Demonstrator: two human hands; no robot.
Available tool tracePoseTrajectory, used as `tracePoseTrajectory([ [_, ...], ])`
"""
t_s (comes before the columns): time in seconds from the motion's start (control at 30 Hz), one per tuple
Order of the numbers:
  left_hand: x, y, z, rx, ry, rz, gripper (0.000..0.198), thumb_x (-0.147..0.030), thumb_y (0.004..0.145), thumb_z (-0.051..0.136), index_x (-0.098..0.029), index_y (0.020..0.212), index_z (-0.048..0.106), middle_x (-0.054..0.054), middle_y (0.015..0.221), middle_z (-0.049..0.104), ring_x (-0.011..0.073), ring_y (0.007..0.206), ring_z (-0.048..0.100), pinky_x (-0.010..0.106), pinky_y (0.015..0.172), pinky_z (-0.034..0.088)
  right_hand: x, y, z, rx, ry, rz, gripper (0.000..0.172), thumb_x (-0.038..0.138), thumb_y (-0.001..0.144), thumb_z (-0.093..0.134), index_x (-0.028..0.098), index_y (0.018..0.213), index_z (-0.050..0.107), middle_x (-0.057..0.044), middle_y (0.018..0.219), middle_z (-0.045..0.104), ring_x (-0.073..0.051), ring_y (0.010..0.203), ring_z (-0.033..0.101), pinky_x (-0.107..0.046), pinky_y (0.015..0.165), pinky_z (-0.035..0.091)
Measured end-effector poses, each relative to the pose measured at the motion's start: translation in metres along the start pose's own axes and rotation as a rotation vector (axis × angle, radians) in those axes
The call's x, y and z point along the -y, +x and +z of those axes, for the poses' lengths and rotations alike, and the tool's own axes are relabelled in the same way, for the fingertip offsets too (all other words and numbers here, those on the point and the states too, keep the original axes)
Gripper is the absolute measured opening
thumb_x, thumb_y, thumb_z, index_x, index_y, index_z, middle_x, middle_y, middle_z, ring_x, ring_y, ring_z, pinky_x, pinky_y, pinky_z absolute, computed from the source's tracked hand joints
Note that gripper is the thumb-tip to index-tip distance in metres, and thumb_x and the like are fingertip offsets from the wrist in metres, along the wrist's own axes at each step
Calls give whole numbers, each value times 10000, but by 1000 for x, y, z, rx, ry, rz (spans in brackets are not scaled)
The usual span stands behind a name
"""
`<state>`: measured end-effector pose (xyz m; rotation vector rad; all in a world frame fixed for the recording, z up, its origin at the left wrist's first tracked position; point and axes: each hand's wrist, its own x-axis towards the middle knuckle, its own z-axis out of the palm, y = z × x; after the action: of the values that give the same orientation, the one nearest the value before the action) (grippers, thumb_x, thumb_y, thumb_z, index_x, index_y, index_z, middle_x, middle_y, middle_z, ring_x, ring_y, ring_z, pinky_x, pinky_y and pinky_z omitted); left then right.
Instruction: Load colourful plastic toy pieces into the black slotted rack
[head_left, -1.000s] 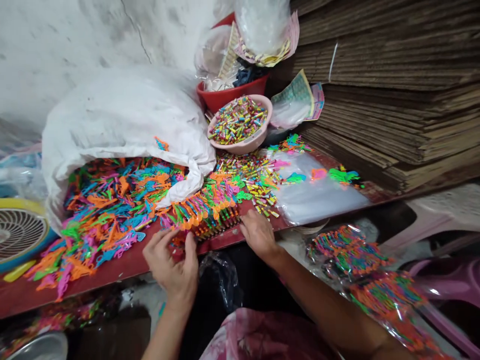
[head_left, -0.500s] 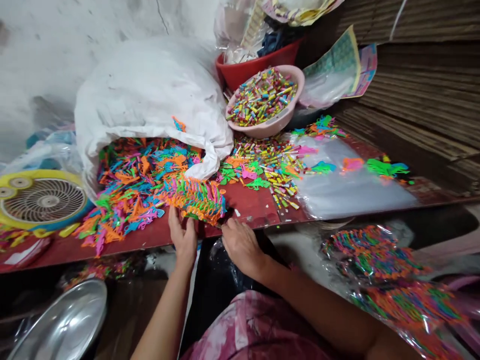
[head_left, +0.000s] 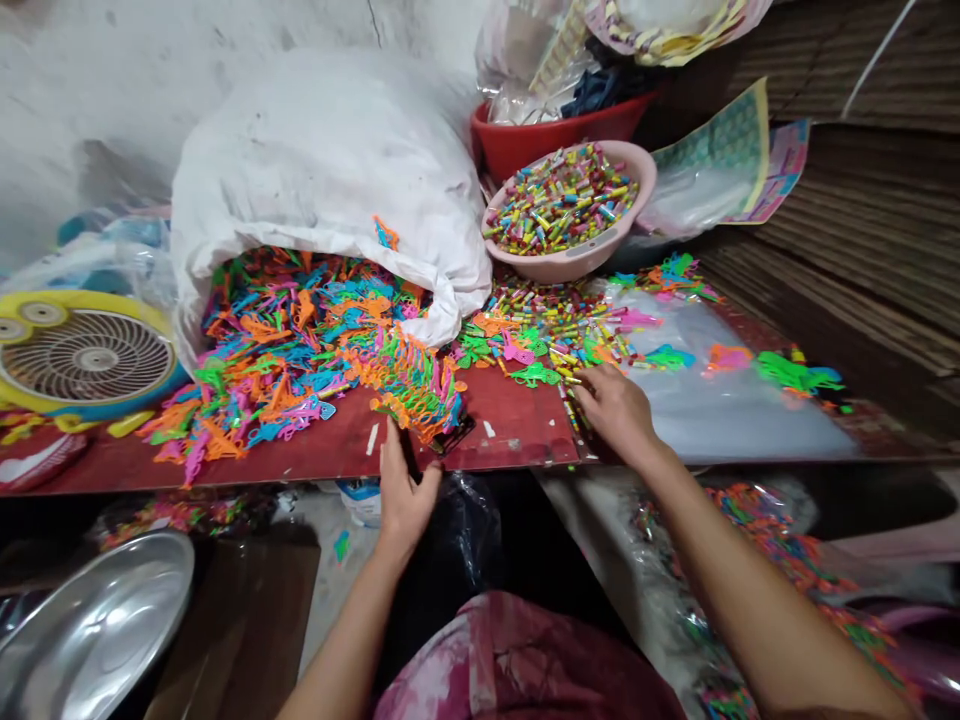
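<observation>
Logged from my remote station, reading the head camera left to right.

A steel basin (head_left: 90, 640) sits below the bench (head_left: 510, 425), and a yellow-and-blue fan (head_left: 86, 355) stands at the bench's left end. Next, a white sack (head_left: 322, 170) lies open, spilling a large heap of loose neon plastic pieces (head_left: 292, 345); I judge most of this stock is left.

A linked strip of those pieces (head_left: 409, 385) lies on the red top at the heap's edge. The left grip (head_left: 401, 495) is just below it, fingers spread and upright, holding nothing I can see.

Behind, a pink basin of small coloured tubes (head_left: 562, 205) stands nearly full, with a red basin (head_left: 525, 145) beyond it. More tubes (head_left: 547, 335) lie scattered in front. The right grip (head_left: 615, 410) rests on them, fingers bent; I cannot tell whether it pinches any.

Further right are a clear plastic sheet (head_left: 735, 410) with a few pieces on it, and bagged strips (head_left: 765, 550) below the bench: some work is done.
</observation>
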<state>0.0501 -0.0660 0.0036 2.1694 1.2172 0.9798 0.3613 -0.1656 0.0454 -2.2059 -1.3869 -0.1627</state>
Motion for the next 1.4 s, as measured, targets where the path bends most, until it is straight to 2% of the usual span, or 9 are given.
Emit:
tracePoseTrajectory([
  [0.13,-22,7,9,-69,90,-61,620,-418,797,633,-156,1331,459,155,1219,591,351,1207,529,563,1043,404,-14,14,0,97,-141,22,223,231,910,510,178,1031,689,-93,992,642,-225,907,593,-293,740,402],
  [0.23,-20,18,9,-52,176,-65,392,-441,838,561,-148,1098,546,105,960,593,306,978,578,518,932,456,-12,17,1,82,-166,40,213,229,916,493,186,1011,678,-86,999,642,-216,919,591,-281,738,395],
  [0.4,-1,30,-1,41,190,-23,289,-455,826,524,-181,915,532,24,766,487,227,743,523,376,720,465,-14,18,-4,57,-221,90,189,251,913,505,192,998,663,-82,1011,641,-205,868,588,-278,690,369],
  [0.63,20,45,-18,133,136,-81,282,-470,752,525,-199,823,490,-33,646,441,149,535,433,259,494,312,-13,46,-4,34,-276,47,242,279,941,483,200,1070,672,-91,1061,645,-220,944,590,-282,737,381],
  [0.8,29,51,-28,162,85,-75,254,-470,718,499,-221,686,455,-58,529,377,121,440,351,247,457,258,-2,85,10,145,-225,-10,252,239,920,486,194,1055,695,-115,1092,653,-235,1001,582,-290,775,382],
  [0.93,34,53,-36,179,64,-35,243,-446,695,471,-222,607,437,-47,512,386,113,449,348,236,459,252,2,104,23,231,-161,-21,147,189,819,586,178,908,702,-107,993,676,-223,896,591,-279,711,372],
  [1.07,44,55,-45,178,74,-91,275,-464,651,469,-228,537,387,-47,476,356,108,442,335,227,452,232,-4,110,26,276,-50,-91,117,167,741,653,177,852,689,-58,918,689,-187,808,590,-254,666,372],
  [1.27,54,57,-51,183,78,-104,309,-497,638,462,-231,506,376,-38,468,339,117,465,331,222,449,212,-12,107,22,358,226,-214,165,204,782,606,170,907,707,-18,890,713,-155,800,633,-235,707,452],
  [1.4,53,59,-50,168,76,-106,310,-486,627,473,-237,488,351,-26,470,351,131,492,359,227,457,213,0,124,25,227,340,-196,241,194,828,530,164,986,710,-47,955,718,-168,851,637,-266,770,468],
])
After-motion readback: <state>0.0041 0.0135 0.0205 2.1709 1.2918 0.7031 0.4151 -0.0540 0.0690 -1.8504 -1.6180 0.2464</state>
